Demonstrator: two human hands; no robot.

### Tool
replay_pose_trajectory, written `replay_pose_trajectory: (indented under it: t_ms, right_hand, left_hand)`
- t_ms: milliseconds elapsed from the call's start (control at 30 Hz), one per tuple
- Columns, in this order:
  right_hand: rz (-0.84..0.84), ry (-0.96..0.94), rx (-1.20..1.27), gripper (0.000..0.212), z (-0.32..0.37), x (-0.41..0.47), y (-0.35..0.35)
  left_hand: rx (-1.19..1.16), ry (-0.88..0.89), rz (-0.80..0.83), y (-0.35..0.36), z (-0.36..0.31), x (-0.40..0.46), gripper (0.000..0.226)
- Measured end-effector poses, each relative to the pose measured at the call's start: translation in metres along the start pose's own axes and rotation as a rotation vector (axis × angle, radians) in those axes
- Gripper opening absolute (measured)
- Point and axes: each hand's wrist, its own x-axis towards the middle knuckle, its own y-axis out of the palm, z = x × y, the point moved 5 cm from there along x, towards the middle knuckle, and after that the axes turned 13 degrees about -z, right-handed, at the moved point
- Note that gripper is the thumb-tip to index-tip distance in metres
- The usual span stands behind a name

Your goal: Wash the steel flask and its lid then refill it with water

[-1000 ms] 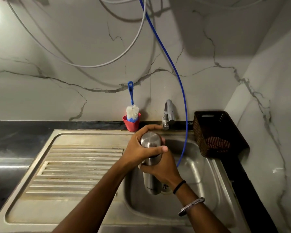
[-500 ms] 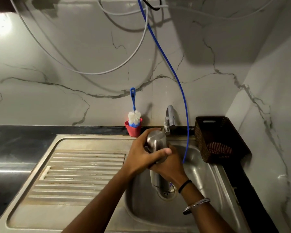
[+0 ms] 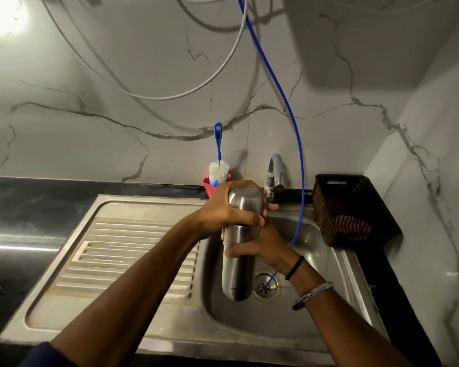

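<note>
My left hand (image 3: 224, 213) fingers wrapped around domed steel lid (image 3: 245, 203) atop tall brushed-steel flask (image 3: 237, 263). My right hand (image 3: 260, 243) fingers closed round flask body just below. Flask upright over stainless sink basin (image 3: 316, 247), beside drain (image 3: 266, 286). Blue hose (image 3: 298, 160) drops into drain. Chrome tap (image 3: 274, 176) behind; brush in red cup (image 3: 217, 176) to its left, dark woven basket (image 3: 355, 207) to its right.

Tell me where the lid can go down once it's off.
The ribbed drainboard, left of the basin, is bare. The back ledge is crowded: red cup, tap, brown basket. Both hands hold the flask over the basin.
</note>
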Motion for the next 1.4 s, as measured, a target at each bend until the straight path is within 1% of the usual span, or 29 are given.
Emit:
replay_pose_trajectory:
  t_ms: [67, 133, 200, 300, 367, 400, 467, 500, 533, 600, 667, 733, 800, 900, 1000, 1100, 1167, 1233, 1267, 1300, 1333, 1367, 1400]
  right_hand:
    - [0.079, 0.004, 0.005, 0.074, -0.002, 0.004, 0.004]
    - [0.136, 0.031, 0.012, 0.067, 0.0, 0.004, 0.009]
    - [0.149, 0.066, 0.028, 0.068, 0.003, 0.004, 0.016]
    - [0.092, 0.082, -0.013, 0.08, 0.006, 0.014, 0.026]
    - [0.053, 0.05, -0.014, 0.095, 0.004, 0.026, 0.034]
    - [0.001, 0.042, -0.031, 0.101, -0.002, 0.033, 0.038]
    - [-0.107, 0.019, -0.074, 0.1, -0.01, 0.044, 0.05]
    - [-0.147, 0.006, -0.098, 0.096, -0.011, 0.049, 0.058]
    - [-0.178, -0.005, -0.113, 0.09, -0.012, 0.056, 0.068]
    - [-0.2, 0.009, -0.128, 0.075, -0.011, 0.069, 0.087]
    - [-0.162, 0.033, -0.155, 0.058, -0.016, 0.087, 0.108]
    - [-0.117, 0.04, -0.175, 0.052, -0.024, 0.104, 0.13]
    - [-0.103, 0.036, -0.208, 0.053, -0.033, 0.117, 0.145]
    - [-0.037, 0.027, -0.275, 0.053, -0.037, 0.129, 0.168]
    - [-0.026, 0.018, -0.284, 0.057, -0.04, 0.134, 0.179]
    - [-0.011, 0.038, -0.286, 0.062, -0.041, 0.129, 0.182]
    - [0.008, 0.051, -0.227, 0.068, -0.04, 0.125, 0.178]
    - [0.004, 0.085, -0.117, 0.087, -0.043, 0.121, 0.166]
    - [0.007, 0.125, -0.037, 0.09, -0.048, 0.121, 0.158]
    - [-0.007, 0.154, -0.009, 0.086, -0.039, 0.112, 0.144]
    - [-0.016, 0.146, 0.028, 0.073, -0.04, 0.109, 0.132]
    - [-0.079, 0.089, -0.006, 0.056, -0.028, 0.103, 0.113]
    - [-0.179, -0.002, -0.048, 0.035, -0.022, 0.1, 0.093]
  left_hand:
    - [0.028, -0.002, 0.032, -0.005, -0.004, -0.002, 0.041]
    - [0.054, -0.007, 0.043, -0.009, -0.004, -0.002, 0.04]
    - [0.102, -0.001, 0.047, -0.017, -0.001, 0.0, 0.04]
    - [0.175, 0.011, 0.013, -0.039, 0.005, 0.001, 0.04]
    - [0.208, 0.006, -0.055, -0.058, 0.011, -0.001, 0.041]
    - [0.219, -0.003, -0.086, -0.068, 0.015, -0.002, 0.042]
    - [0.283, -0.008, -0.116, -0.085, 0.024, -0.004, 0.047]
    - [0.37, 0.015, -0.144, -0.094, 0.027, -0.004, 0.052]
    - [0.492, 0.036, -0.198, -0.105, 0.032, -0.002, 0.056]
    - [0.698, 0.022, -0.384, -0.127, 0.042, -0.002, 0.064]
    - [0.797, -0.066, -0.586, -0.147, 0.049, -0.005, 0.066]
    - [0.853, -0.134, -0.684, -0.162, 0.061, -0.006, 0.064]
    - [0.878, -0.165, -0.711, -0.171, 0.07, -0.006, 0.062]
    - [0.898, -0.199, -0.75, -0.187, 0.077, -0.009, 0.056]
    - [0.905, -0.217, -0.745, -0.197, 0.081, -0.013, 0.051]
    - [0.909, -0.231, -0.736, -0.198, 0.083, -0.017, 0.054]
    - [0.897, -0.243, -0.733, -0.197, 0.083, -0.021, 0.058]
    - [0.898, -0.249, -0.709, -0.194, 0.082, -0.026, 0.06]
    - [0.911, -0.249, -0.68, -0.193, 0.084, -0.028, 0.062]
    - [0.914, -0.246, -0.664, -0.191, 0.083, -0.029, 0.066]
    - [0.917, -0.252, -0.655, -0.191, 0.084, -0.031, 0.074]
    - [0.921, -0.249, -0.661, -0.188, 0.08, -0.032, 0.083]
    - [0.925, -0.235, -0.668, -0.185, 0.076, -0.033, 0.088]
